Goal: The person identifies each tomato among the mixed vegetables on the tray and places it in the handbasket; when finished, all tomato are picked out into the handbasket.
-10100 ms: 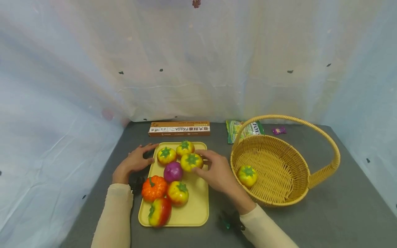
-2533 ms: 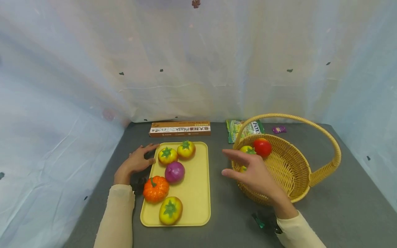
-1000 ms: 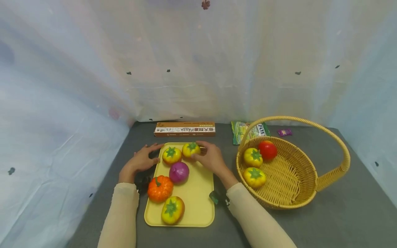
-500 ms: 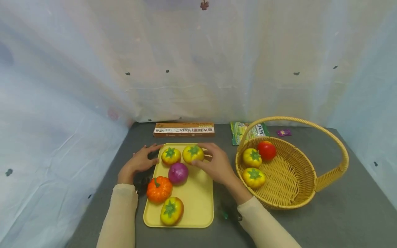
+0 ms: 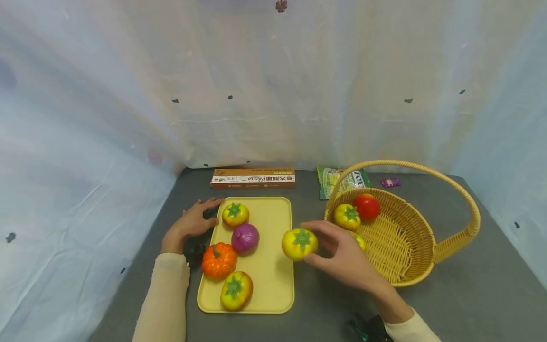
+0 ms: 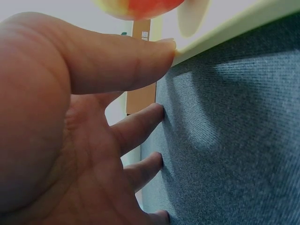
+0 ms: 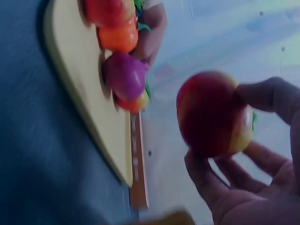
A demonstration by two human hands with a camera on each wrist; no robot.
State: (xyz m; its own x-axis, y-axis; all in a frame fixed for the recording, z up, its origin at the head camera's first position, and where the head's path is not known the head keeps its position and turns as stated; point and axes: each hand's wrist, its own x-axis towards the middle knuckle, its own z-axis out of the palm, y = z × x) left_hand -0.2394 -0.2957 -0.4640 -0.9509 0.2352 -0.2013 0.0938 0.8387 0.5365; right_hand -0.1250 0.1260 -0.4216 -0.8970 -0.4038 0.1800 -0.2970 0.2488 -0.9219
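My right hand [image 5: 344, 259] holds a yellow-and-red fruit with a green leafy top [image 5: 296, 245] above the tray's right edge. In the right wrist view, thumb and fingertips pinch the fruit [image 7: 206, 115] around its sides. My left hand [image 5: 194, 222] rests beside the yellow tray [image 5: 273, 285]; in the left wrist view its thumb touches the tray rim [image 6: 201, 44] and the spread fingers touch the table. On the tray lie a purple onion [image 5: 245, 238], a small orange pumpkin [image 5: 219, 261] and two similar yellow-red fruits [image 5: 235, 215], one at the back, one at the front.
A wicker basket [image 5: 420, 237] with a tall handle stands right, holding a red fruit [image 5: 367, 207] and two yellow ones [image 5: 345, 217], one partly behind my right hand. Behind are a pasta box [image 5: 253, 179], a green packet [image 5: 329, 183] and a small purple packet [image 5: 391, 182].
My right hand has lifted the back-right fruit off the tray and carried it right and nearer. Earlier, other fruits moved from the tray into the basket. My left hand stays at the tray edge.
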